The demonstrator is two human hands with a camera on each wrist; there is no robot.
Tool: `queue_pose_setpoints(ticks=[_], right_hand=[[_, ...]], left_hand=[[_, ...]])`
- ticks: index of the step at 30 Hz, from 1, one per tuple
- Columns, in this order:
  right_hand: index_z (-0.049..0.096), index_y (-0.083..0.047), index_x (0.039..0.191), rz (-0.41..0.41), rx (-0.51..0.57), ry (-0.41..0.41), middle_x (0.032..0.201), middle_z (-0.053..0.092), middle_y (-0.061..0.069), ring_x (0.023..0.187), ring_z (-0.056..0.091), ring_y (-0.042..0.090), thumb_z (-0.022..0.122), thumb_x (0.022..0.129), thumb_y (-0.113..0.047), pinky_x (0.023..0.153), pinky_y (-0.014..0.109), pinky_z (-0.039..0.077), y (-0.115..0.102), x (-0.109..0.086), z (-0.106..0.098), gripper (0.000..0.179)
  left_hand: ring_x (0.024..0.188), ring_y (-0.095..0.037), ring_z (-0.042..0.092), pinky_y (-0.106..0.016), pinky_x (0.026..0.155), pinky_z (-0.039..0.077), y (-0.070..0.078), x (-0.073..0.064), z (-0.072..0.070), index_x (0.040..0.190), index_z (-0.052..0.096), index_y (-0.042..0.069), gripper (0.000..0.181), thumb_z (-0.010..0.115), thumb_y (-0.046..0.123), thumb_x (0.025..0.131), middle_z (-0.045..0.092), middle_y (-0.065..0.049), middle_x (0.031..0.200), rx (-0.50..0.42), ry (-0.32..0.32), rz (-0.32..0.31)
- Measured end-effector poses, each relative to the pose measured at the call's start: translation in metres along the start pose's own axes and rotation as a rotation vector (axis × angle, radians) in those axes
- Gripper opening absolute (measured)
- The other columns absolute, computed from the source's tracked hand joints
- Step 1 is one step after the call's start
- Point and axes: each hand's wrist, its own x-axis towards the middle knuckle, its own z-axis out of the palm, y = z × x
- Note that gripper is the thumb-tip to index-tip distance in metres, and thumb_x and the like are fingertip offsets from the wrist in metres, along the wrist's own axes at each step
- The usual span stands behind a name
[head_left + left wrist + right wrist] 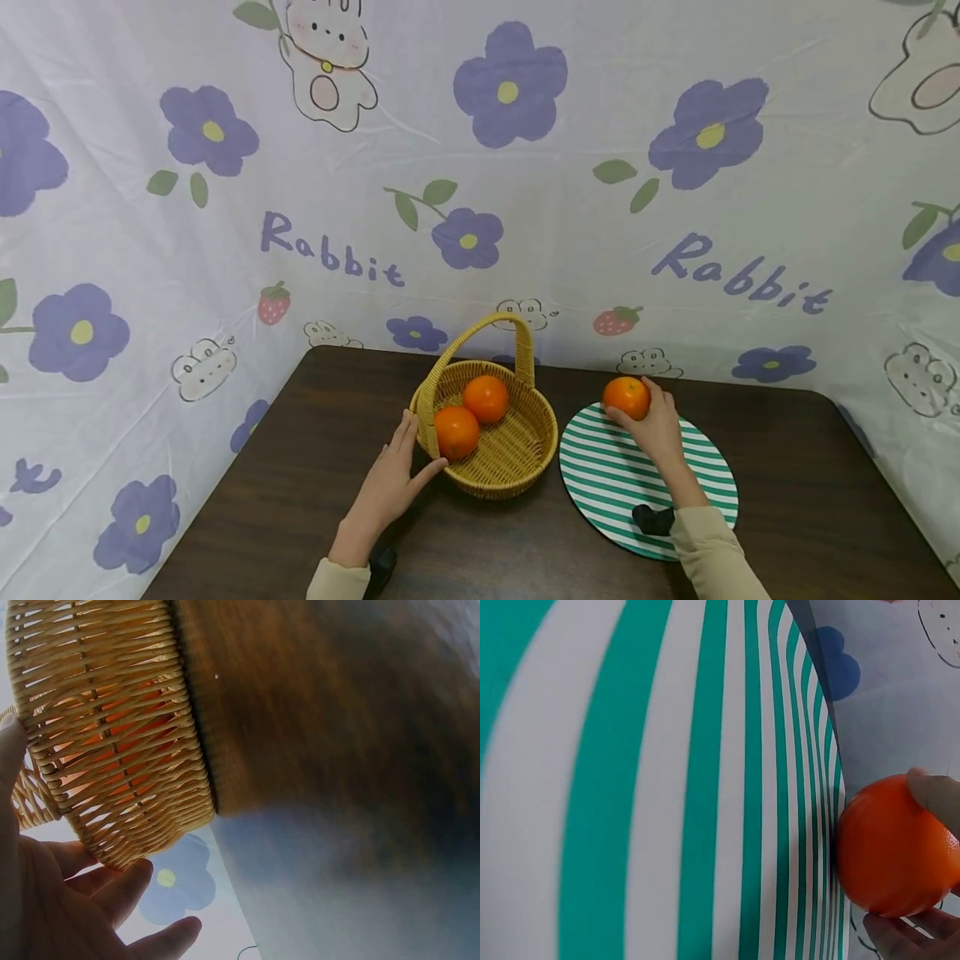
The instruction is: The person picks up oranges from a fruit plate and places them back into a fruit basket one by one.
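A yellow wicker basket point(542, 417) with an arched handle stands on the table and holds two oranges point(487, 399). Against its left side rests my left hand point(386, 482), fingers extended and spread, the thumb along the front. The left wrist view shows those fingertips point(135, 877) touching the basket's woven wall point(112, 735), with orange showing through the gaps. My right hand point(658, 429) grips another orange point(626, 397) between thumb and fingers, at the far edge of a round green-and-white striped placemat point(622, 492). In the right wrist view this orange point(892, 847) sits close by the placemat's edge.
The dark brown table point(300, 467) reaches back to a white cloth point(570, 250) printed with purple flowers and rabbits, which also hangs along both sides. The basket's handle point(480, 321) rises above its rim. A gap of bare table separates basket and placemat.
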Motion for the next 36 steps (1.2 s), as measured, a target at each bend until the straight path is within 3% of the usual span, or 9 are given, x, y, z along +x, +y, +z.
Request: queue_pose_setpoints(ticks=[14, 36], right_hand=[[0.031, -0.002, 0.134, -0.076, -0.012, -0.015, 0.120, 0.038, 0.026, 0.098, 0.046, 0.038, 0.068, 0.073, -0.039, 0.082, 0.053, 0.041, -0.015, -0.011, 0.002, 0.080], [0.033, -0.006, 0.133, -0.155, 0.020, -0.037, 0.122, 0.039, 0.022, 0.099, 0.048, 0.033, 0.069, 0.070, -0.042, 0.080, 0.048, 0.045, -0.061, -0.021, -0.012, 0.080]], left_hand=[[0.129, -0.022, 0.024, -0.049, 0.103, 0.021, 0.000, 0.000, 0.001, 0.142, 0.007, 0.022, 0.082, 0.043, 0.062, 0.079, 0.002, 0.001, 0.147, 0.005, -0.010, -0.014], [0.130, -0.021, 0.023, -0.049, 0.103, 0.020, 0.000, 0.002, 0.002, 0.142, 0.006, 0.022, 0.082, 0.046, 0.059, 0.080, 0.000, 0.001, 0.147, -0.001, -0.023, -0.021]])
